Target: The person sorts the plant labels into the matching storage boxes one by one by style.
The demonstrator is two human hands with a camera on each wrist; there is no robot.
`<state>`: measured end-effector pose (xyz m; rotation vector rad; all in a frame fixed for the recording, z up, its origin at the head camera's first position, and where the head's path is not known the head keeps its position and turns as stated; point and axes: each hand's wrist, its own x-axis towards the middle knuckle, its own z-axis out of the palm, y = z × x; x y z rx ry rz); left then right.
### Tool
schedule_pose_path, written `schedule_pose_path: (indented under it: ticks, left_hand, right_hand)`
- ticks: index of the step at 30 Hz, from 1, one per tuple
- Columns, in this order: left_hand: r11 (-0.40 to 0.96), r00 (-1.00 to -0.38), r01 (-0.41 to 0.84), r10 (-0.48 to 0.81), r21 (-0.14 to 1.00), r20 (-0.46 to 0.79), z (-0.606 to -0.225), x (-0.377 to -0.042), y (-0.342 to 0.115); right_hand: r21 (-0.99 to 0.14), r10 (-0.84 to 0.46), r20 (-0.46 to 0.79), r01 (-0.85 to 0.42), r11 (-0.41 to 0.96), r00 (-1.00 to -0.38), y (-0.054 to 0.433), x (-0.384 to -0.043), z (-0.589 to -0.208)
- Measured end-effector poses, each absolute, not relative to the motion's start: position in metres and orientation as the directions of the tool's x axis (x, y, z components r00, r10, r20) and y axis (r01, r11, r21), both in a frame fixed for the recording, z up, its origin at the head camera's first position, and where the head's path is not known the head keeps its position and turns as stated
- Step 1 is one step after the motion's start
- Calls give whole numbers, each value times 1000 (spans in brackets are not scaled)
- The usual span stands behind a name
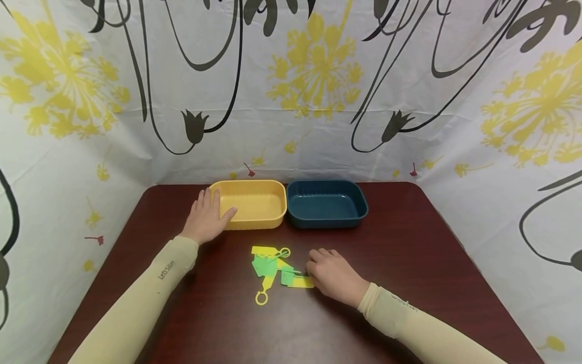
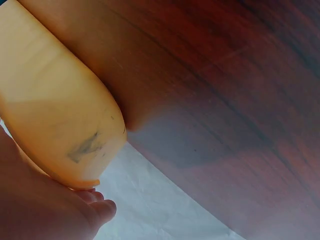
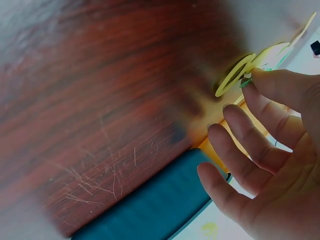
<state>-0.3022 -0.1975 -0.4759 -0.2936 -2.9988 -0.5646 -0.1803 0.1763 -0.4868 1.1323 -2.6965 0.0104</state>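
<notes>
My left hand [image 1: 204, 218] lies over the left rim of a yellow bin [image 1: 254, 224], fingers extended and thumb apart. In the left wrist view that hand [image 2: 50, 205] rests against the bin's outer wall [image 2: 55, 90]. A small pile of flat yellow and green tags [image 1: 265, 265], some with ring ends, sits in front of the bins. At the pile's right side is my right hand [image 1: 336, 278]. The right wrist view shows its thumb and index finger pinching a small green tag [image 3: 245, 83], mostly hidden, beside a yellow tag's ring [image 3: 234, 76]. The other fingers are loosely bent.
A dark teal bin [image 1: 327, 223] stands right of the yellow one, side by side near the back edge of the dark red table [image 1: 227, 328]. Patterned white cloth [image 1: 291, 136] hangs behind the table and along both sides.
</notes>
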Motion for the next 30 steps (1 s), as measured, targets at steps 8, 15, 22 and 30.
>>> schedule_pose_path:
  ticks: [8,15,22,30]
  left_hand:
    - [914,-980,195,168,355,104,-479,-303,-198]
    - [916,-980,196,171,350,100,-481,-305,-199]
    - [916,-979,199,173,349,104,-480,-304,-198]
    - [914,-978,206,179,349,108,-480,-303,-198]
  right_hand:
    - [58,-693,176,-696,716,-699,175,-181,-487]
    - [31,-689,203,-698,715,-696,176,-180,-485]
    - [-2,-682,213,-699,715,-699,176,-181,-477]
    - [-28,-676,208,-695,718,-707,176,-180,-470]
